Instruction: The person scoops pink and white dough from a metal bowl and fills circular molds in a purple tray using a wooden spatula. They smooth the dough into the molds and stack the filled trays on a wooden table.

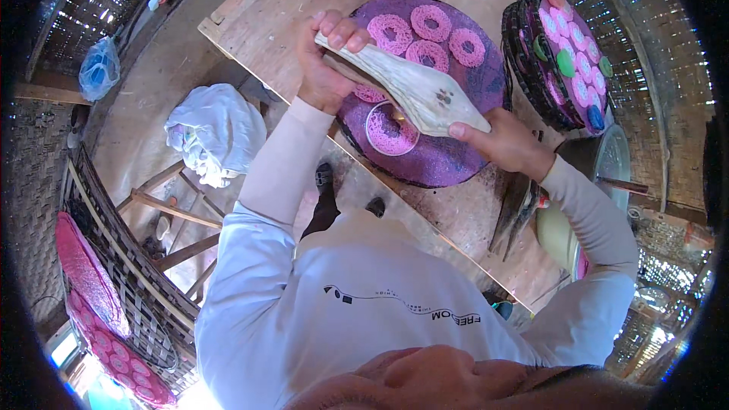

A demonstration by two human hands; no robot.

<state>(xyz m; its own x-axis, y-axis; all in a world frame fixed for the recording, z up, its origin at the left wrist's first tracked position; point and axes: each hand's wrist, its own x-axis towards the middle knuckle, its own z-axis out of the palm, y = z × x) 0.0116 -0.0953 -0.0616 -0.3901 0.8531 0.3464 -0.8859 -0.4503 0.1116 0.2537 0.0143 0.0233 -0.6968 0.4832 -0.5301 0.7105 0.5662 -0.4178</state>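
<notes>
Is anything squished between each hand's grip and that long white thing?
Nothing visible is. The left hand's grip is right on one end of the long white thing, and the right hand's grip is on the other. The purple tray is underneath, not between.

A pale, streaked, tapering piece [416, 85] slants above lacy pink rings [418, 23].

Before me on the brown wooden table [266, 11], pink lacy rings [430, 9] lie on a round purple sheet [454, 161]. A round black tray stack [522, 72] stands to its right; a rounded white cloth bundle [216, 129] is left of the table.
</notes>
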